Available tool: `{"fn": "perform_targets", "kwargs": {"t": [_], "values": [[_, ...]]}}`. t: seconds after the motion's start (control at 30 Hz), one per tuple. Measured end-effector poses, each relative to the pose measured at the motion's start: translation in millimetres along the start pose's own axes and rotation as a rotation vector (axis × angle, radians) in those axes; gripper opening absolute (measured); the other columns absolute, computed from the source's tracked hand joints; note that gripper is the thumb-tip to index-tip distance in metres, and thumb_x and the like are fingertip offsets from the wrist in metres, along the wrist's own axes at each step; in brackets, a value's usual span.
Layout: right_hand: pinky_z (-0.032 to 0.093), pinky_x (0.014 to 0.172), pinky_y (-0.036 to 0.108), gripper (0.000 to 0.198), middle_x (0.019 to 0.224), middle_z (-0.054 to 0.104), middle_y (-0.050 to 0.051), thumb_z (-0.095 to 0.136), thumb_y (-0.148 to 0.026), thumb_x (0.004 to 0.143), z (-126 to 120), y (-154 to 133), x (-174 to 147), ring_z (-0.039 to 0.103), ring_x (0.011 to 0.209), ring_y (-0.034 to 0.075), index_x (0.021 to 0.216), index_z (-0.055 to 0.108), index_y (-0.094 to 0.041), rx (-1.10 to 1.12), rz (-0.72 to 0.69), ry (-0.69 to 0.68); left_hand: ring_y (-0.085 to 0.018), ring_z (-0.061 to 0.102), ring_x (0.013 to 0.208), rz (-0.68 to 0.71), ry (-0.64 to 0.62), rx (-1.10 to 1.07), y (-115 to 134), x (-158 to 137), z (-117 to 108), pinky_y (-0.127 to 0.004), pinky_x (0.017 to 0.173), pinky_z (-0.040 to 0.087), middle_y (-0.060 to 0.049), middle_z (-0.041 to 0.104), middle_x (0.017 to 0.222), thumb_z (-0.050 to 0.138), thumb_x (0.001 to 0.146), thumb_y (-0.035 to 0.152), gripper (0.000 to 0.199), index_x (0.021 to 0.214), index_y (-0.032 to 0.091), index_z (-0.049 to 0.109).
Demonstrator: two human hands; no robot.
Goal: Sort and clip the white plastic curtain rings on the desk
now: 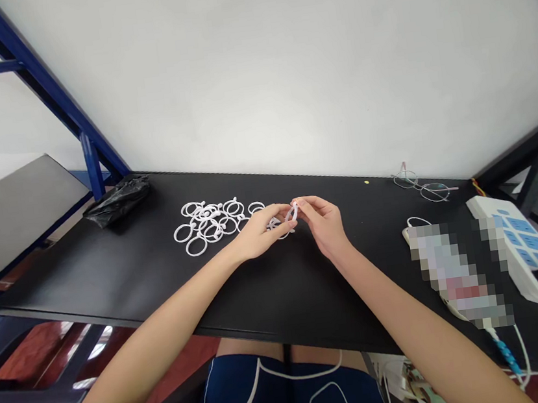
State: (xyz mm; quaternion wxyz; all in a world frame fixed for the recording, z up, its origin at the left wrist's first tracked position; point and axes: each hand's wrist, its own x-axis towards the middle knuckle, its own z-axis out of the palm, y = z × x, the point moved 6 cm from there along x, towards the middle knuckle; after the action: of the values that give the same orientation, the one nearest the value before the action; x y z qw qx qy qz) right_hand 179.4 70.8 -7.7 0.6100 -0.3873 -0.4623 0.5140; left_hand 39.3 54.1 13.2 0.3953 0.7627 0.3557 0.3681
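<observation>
Between both hands, just above the black table, a white plastic ring (291, 212) with a small knob at its top is held tilted. My left hand (265, 228) grips the ring's left side, its thumb stretched along the lower edge. The fingers of my right hand (323, 220) pinch the knobbed top. Under and behind the left fingers, more white rings (280, 234) show in part. A loose pile of several similar white rings (210, 222), each with a small knob, lies on the table left of my left hand.
On the black table (281, 298), eyeglasses (424, 187) lie at the back right. A blurred-out phone (459, 276) with a cable and a white power strip (524, 242) are at the right. A crumpled black plastic bag (119, 199) sits by the blue frame (92, 161).
</observation>
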Motion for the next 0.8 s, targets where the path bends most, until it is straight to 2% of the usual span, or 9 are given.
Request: {"fn": "perform_targets", "kwargs": {"t": [0.3,0.47,0.8], "values": [[0.057,0.080,0.036,0.020,0.084,0.073,0.003,0.077,-0.040,0.072,-0.1,1.4,-0.2,0.068,0.075,0.018,0.079,0.074,-0.021,-0.024,-0.025,0.010,-0.019,0.063,0.097,-0.042,0.013,-0.085,-5.8,-0.8,4.0,-0.035,0.088,0.051,-0.011,0.064,0.116,0.057,0.089,0.039,0.040,0.123,0.016,0.058],[0.057,0.081,0.037,0.022,0.083,0.074,0.003,0.076,-0.042,0.072,-0.7,3.5,-0.6,0.069,0.076,0.018,0.080,0.074,-0.022,-0.044,-0.028,0.018,-0.020,0.064,0.094,-0.074,0.052,-0.134,-5.7,-1.3,4.9,-0.033,0.082,0.054,-0.010,0.067,0.109,0.058,0.088,0.045,0.042,0.117,0.015,0.060],[0.057,0.078,0.035,0.019,0.081,0.073,0.002,0.076,-0.040,0.073,1.1,-0.2,-1.8,0.068,0.074,0.017,0.078,0.074,-0.022,-0.004,-0.040,0.014,-0.020,0.064,0.097,-0.057,0.061,-0.089,-1.1,-1.4,1.7,-0.032,0.085,0.050,-0.009,0.067,0.107,0.055,0.090,0.045,0.039,0.114,0.016,0.062]]}}
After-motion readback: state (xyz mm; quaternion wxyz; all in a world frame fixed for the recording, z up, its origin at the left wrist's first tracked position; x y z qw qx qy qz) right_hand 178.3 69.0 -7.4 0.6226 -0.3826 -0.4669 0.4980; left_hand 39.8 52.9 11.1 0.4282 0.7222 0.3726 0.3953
